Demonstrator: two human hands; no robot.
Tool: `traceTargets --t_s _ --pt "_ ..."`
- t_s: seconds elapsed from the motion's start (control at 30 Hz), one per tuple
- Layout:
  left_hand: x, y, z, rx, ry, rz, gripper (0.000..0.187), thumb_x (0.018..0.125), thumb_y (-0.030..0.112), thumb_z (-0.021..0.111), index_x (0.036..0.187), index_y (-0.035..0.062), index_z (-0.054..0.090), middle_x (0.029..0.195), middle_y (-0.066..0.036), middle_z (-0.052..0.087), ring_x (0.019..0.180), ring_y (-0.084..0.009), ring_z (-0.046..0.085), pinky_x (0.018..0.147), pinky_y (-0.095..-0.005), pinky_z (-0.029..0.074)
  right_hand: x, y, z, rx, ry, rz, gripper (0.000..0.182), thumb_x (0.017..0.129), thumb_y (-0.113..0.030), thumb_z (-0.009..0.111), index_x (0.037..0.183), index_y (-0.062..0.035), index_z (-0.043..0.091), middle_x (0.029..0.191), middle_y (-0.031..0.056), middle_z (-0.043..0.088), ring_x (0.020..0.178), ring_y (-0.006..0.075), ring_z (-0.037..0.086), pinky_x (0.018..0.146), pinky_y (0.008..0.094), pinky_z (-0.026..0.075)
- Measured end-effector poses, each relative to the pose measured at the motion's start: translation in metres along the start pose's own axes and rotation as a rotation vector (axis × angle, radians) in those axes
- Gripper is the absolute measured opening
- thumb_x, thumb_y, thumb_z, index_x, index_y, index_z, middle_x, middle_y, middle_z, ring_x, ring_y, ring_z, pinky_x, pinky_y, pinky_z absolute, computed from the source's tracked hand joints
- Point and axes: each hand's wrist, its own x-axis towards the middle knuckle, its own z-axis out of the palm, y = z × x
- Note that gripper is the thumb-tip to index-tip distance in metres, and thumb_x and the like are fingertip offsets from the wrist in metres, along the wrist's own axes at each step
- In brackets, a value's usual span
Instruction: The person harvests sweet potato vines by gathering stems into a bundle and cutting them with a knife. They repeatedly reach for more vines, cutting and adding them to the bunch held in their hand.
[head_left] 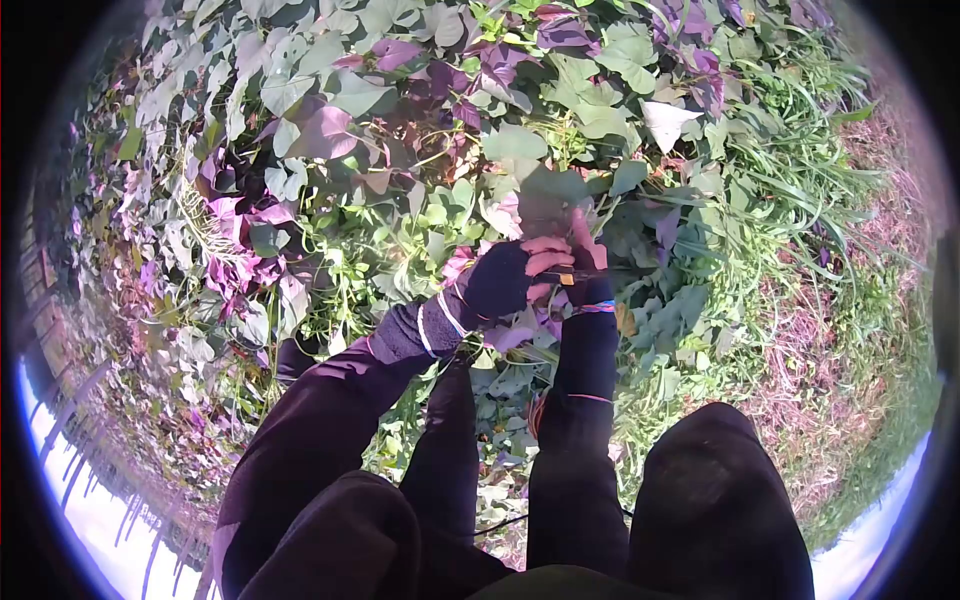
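Observation:
My left hand [546, 258], in a dark fingerless cover with a white band at the wrist, reaches in from the left with its fingers curled against my right hand. My right hand [588, 243] points up into the foliage, fingers close together, with coloured bands round its wrist. Between the hands shows a small dark object with a yellow patch [567, 279]; I cannot tell what it is or which hand grips it. Just above the fingertips is a broad green leaf [556, 184], and a pink-purple leaf [503, 215] lies beside them.
Dense vines with green heart-shaped leaves and purple leaves [326, 132] surround the hands. A pale bundle of stems [205, 225] lies at the left. Long grass [800, 190] and dry straw [815, 350] run along the right. My dark-clothed knees [720, 490] are at the bottom.

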Motion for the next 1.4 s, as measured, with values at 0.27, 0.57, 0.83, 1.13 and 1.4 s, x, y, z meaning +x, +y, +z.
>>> traceTargets --t_s 0.27,0.57,0.83,1.13,1.4 --pt "0.025 -0.064 -0.024 0.193 0.235 -0.555 0.035 0.070 0.010 0.055 0.104 0.0085 0.045 0.089 -0.015 0.054 0.076 -0.0300 0.056 0.062 -0.0390 0.046 0.023 0.011 -0.110 -1.616 0.321 -0.201 0.029 0.079 -0.009 0.042 0.105 -0.0063 0.055 0.096 0.0076 0.061 0.084 0.0236 0.059 0.074 0.0295 0.047" --pt "0.125 -0.174 0.008 0.639 -0.290 -0.372 0.022 0.075 0.018 0.046 0.094 0.0156 0.056 0.086 -0.012 0.059 0.081 -0.0290 0.058 0.070 -0.0400 0.046 -0.026 0.059 -0.114 -0.553 0.340 -0.198 0.022 0.081 -0.005 0.043 0.097 0.0065 0.054 0.088 0.0119 0.058 0.069 0.0186 0.059 0.061 0.0299 0.047" --pt "0.017 -0.204 -0.055 0.623 -0.120 -0.632 0.026 0.077 0.025 0.051 0.095 0.0067 0.051 0.084 -0.017 0.059 0.076 -0.0310 0.059 0.067 -0.0400 0.046 -0.104 0.095 -0.094 0.369 0.161 0.094 0.022 0.083 -0.016 0.049 0.100 -0.0037 0.048 0.065 0.0013 0.046 0.060 0.0132 0.045 0.061 0.0293 0.041" --pt "-0.056 -0.055 -0.034 -0.354 -0.084 -0.704 0.033 0.077 0.024 0.057 0.104 0.0057 0.052 0.089 -0.010 0.058 0.082 -0.0179 0.056 0.071 -0.0306 0.044 -0.074 0.149 -0.019 0.063 -0.328 0.230 0.029 0.077 -0.020 0.061 0.097 -0.0016 0.051 0.070 0.0006 0.050 0.062 0.0104 0.048 0.057 0.0231 0.040" --pt "-0.052 -0.029 -0.111 -0.669 0.490 -0.686 0.032 0.078 0.017 0.050 0.107 0.0019 0.051 0.084 -0.005 0.057 0.077 -0.0117 0.052 0.072 -0.0244 0.042 -0.061 0.096 0.070 -0.635 -0.145 0.409 0.018 0.076 -0.014 0.059 0.089 -0.0021 0.057 0.075 0.0000 0.055 0.061 0.0086 0.050 0.051 0.0226 0.038"
